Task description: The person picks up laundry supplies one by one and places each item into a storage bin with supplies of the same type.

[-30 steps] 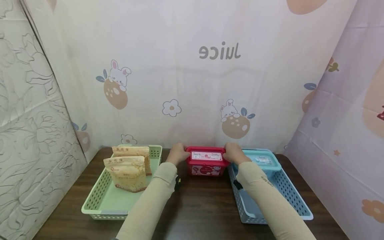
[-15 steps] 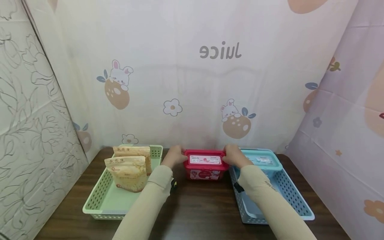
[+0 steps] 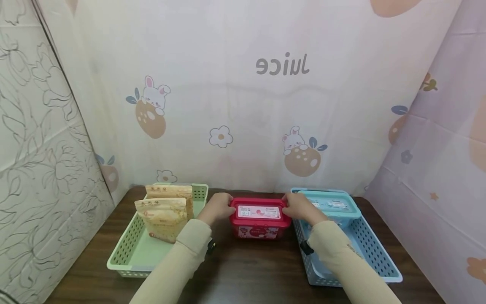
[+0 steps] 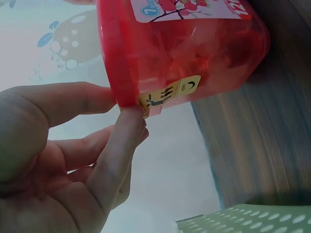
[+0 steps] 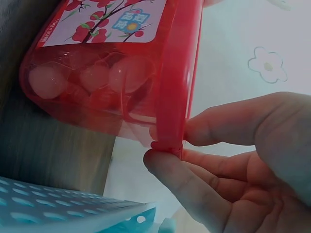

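Observation:
Between my hands stands a red lidded plastic tub [image 3: 260, 217] with a white label on its lid, at the back middle of the table. My left hand [image 3: 217, 209] pinches the lid's rim at the left end, thumb and fingertips meeting at the corner in the left wrist view. At the opposite end, my right hand [image 3: 301, 208] pinches the rim the same way. Through the tub's see-through red wall [image 5: 92, 80], rounded pieces show in the right wrist view. The tub looks upright and level in the head view.
To the left, a green perforated basket [image 3: 133, 267] holds two yellowish pouches [image 3: 163, 221]. A blue perforated basket [image 3: 379, 249] on the right, partly behind my right arm, holds a light-blue lidded tub [image 3: 334, 202] at its far end. Behind the dark wooden table [image 3: 243, 270] hangs a patterned curtain.
Both hands have brought the red tub nearer to me across the table, keeping their grip at its two ends. The baskets, pouches and blue tub stay in place.

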Motion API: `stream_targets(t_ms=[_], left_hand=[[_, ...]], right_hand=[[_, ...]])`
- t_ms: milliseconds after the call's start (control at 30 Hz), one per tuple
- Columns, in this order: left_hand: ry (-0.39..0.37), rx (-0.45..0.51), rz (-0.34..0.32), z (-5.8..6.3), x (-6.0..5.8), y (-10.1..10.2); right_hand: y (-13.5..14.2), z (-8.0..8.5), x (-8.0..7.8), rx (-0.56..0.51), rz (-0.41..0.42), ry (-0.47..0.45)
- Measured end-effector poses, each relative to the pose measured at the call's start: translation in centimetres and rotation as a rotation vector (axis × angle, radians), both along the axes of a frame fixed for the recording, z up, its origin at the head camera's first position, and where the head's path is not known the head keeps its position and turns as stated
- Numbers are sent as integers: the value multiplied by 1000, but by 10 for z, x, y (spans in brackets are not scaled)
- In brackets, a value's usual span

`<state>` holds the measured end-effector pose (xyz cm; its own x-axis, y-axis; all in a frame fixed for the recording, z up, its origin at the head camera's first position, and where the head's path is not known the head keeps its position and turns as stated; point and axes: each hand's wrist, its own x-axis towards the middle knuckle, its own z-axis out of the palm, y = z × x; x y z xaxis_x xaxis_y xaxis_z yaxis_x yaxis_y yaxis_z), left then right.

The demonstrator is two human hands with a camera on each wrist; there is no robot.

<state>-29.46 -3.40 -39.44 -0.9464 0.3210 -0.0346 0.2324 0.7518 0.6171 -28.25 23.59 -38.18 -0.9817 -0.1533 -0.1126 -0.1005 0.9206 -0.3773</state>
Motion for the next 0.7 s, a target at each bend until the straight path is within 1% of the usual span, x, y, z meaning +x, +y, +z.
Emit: stream_targets(t_ms=[100,200,267,333,567,700], left_hand=[[30,-37,-25,1,5,-3],[78,-80,-69,2,9,-6],[90,-96,-83,3,12,-9],[85,-86,-93,3,14,-12],[-12,-21,-77,3,25,-23],[-23,-12,-81,4,31,-26]], right_hand=[[-2,1,7,-23,14,5],[-3,1,13,-21,32,15],[-3,1,16,-25,42,20],[-4,0,19,-25,48,24],[-8,-3,33,-62,45,28],[-9,-4,39,-74,36,29]])
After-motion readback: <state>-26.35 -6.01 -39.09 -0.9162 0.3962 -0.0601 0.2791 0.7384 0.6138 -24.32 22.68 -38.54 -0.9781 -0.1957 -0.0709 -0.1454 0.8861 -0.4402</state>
